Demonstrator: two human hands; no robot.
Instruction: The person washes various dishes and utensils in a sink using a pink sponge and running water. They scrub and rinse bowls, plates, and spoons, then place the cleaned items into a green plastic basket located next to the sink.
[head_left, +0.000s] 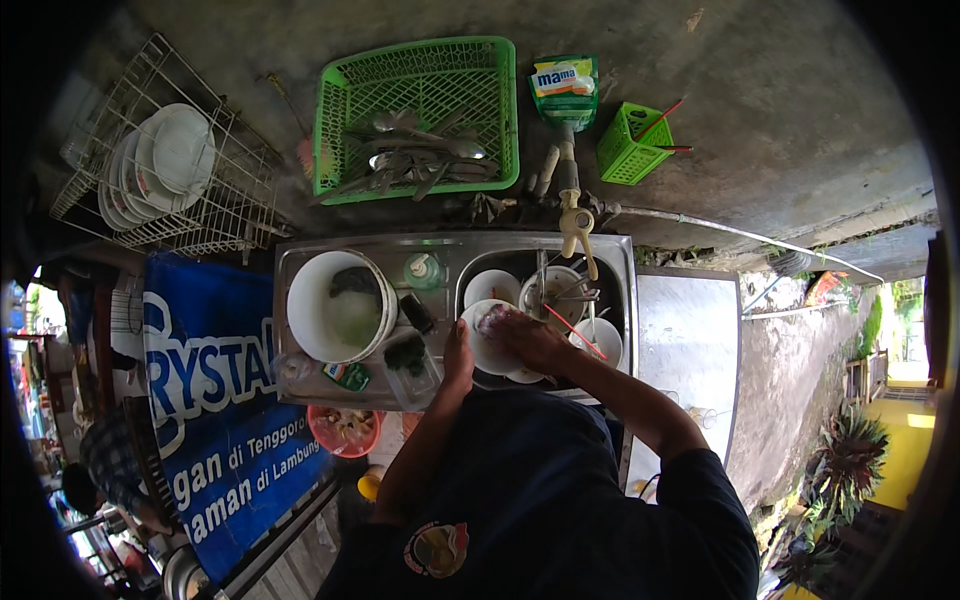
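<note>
My left hand (459, 360) grips the left rim of a white bowl or plate (489, 356) over the sink basin. Inside it, my right hand (529, 339) presses a pale, pinkish scrubber (493, 318), partly hidden by the fingers. Behind it in the steel sink (631, 300) sits another white bowl (491, 285). To the right, a bowl of murky liquid (553, 307) has cutlery in it, with a red straw (574, 330) across. A further white bowl (598, 339) lies at the basin's right side. The beige tap (577, 225) hangs over the back edge.
On the drainboard stand a white bucket (300, 307), a green pump bottle (423, 270) and a clear tub (411, 375) with a dark green scourer. Mounted behind are a green cutlery basket (514, 120) and a wire rack (232, 195) of plates. A person (112, 457) is far left.
</note>
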